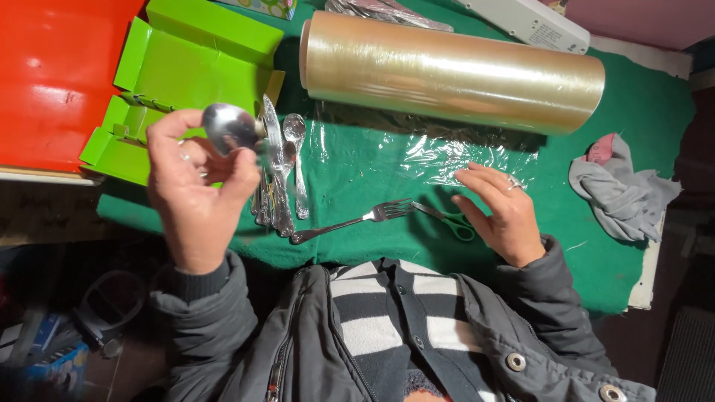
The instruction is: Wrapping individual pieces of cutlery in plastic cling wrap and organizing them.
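My left hand point(195, 187) is raised above the table edge and grips a shiny metal spoon point(229, 126) by its neck, bowl facing me. My right hand point(500, 210) rests flat, fingers spread, on a sheet of clear plastic film point(387, 149) pulled out over the green cloth point(357, 186). The sheet comes from a big roll of cling film point(450, 72) lying across the back. A pile of cutlery point(279, 179) lies on the cloth just right of my left hand. One fork point(350, 221) lies apart near the front. Green-handled scissors point(447, 218) lie beside my right hand.
An open bright green cardboard box point(186, 67) sits at the back left, next to a red surface point(52, 74). A crumpled grey rag point(622, 193) lies at the right edge. A white device point(532, 22) lies behind the roll. Dark clutter fills the floor at lower left.
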